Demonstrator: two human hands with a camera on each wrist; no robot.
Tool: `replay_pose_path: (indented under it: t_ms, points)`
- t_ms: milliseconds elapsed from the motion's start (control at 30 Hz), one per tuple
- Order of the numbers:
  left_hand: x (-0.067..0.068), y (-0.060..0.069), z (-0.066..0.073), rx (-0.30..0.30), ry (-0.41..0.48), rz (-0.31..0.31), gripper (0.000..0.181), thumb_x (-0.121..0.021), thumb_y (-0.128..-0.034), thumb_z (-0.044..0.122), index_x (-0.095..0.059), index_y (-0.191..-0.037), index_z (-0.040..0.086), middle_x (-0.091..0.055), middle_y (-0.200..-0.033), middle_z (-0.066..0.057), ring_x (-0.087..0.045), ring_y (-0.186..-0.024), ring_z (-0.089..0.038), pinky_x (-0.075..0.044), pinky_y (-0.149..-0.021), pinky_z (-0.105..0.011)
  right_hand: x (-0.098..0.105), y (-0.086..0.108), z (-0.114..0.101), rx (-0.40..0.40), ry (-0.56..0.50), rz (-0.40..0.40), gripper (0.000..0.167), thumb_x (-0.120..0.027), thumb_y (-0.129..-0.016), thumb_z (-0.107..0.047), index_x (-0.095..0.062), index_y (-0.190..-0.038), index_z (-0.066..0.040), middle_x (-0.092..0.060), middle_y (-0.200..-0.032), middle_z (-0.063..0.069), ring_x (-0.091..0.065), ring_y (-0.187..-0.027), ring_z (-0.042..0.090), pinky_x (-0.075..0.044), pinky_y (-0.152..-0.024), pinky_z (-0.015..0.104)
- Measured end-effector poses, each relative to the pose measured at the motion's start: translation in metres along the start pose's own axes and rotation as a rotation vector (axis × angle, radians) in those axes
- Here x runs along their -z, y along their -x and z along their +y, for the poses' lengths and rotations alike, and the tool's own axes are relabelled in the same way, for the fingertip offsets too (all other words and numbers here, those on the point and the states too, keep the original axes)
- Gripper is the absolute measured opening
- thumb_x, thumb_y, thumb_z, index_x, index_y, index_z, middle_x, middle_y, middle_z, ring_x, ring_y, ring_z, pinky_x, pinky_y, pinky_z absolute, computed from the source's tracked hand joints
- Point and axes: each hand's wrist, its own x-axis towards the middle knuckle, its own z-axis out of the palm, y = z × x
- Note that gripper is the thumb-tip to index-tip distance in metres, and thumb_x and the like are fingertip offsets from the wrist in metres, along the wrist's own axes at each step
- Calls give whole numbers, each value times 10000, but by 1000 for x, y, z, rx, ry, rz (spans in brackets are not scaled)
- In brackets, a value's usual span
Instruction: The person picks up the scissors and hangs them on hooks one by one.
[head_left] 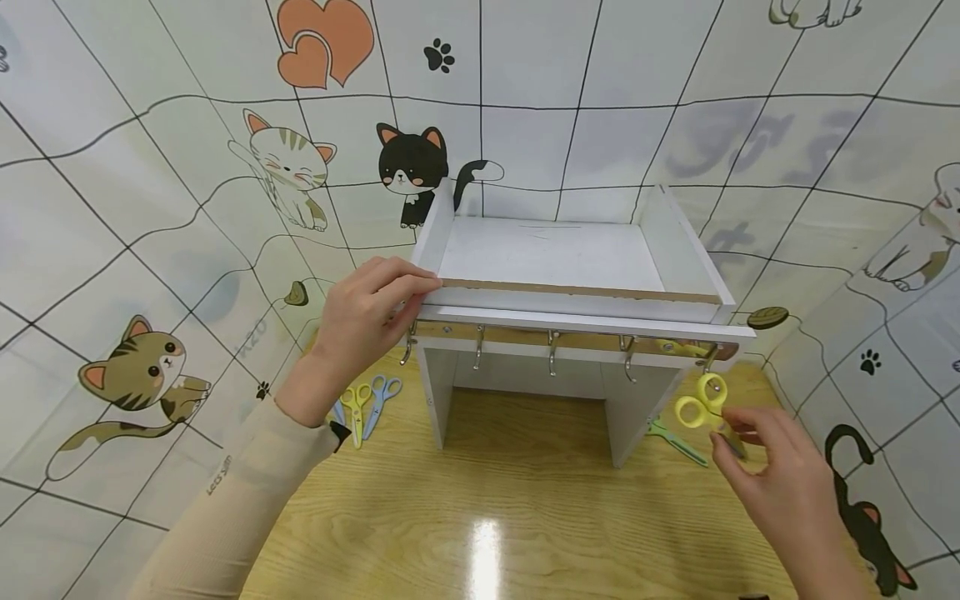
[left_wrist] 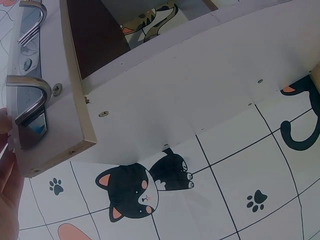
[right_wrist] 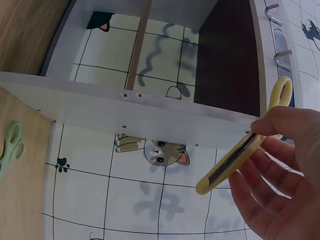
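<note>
A small white shelf unit stands on the wooden table, with a row of metal hooks along its front edge. The left hand rests on the shelf's top left corner, fingers bent over the edge; in the left wrist view only part of that hand shows at the left edge. At the rightmost hook, the right hand pinches yellow scissors by the blade part, handle loops up. In the right wrist view the thumb and fingers hold the yellow scissors beside the hooks.
Blue scissors and other yellow scissors lie on the table left of the shelf. Green scissors lie by its right leg. Walls with cat drawings stand close behind and at both sides.
</note>
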Motion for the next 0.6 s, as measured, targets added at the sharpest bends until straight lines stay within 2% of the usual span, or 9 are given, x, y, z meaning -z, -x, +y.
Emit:
replay_pose_path:
  t_ms: [100,300,600]
  points:
    - [0,1,0,-1,-1,1,214,-688,-895,-1,-751,-1059,121,-728,-1011,-32,-673,-903,-218,-568,-722,-315,-2,0,0,4,3,-7,388,-802,-660,47,-687,-1027,-6,-664,-949,106,-335,-974,-292,-347,-806,-41]
    - [0,0,0,0,2,0,212,-688,-893,-1,-750,-1054,122,-726,-1009,-30,-671,-890,-217,-555,-689,-306,-2,1,1,-1,25,-20,409,-811,-658,19,-708,-1047,-50,-664,-949,71,-352,-937,-260,-386,-747,-3]
    - [0,0,0,2,0,0,214,-689,-893,0,-749,-1058,122,-726,-1011,-32,-672,-900,-219,-568,-710,-315,0,1,8,-25,54,-34,387,-829,-653,-22,-722,-1023,-66,-683,-960,75,-332,-910,-304,-390,-656,-6]
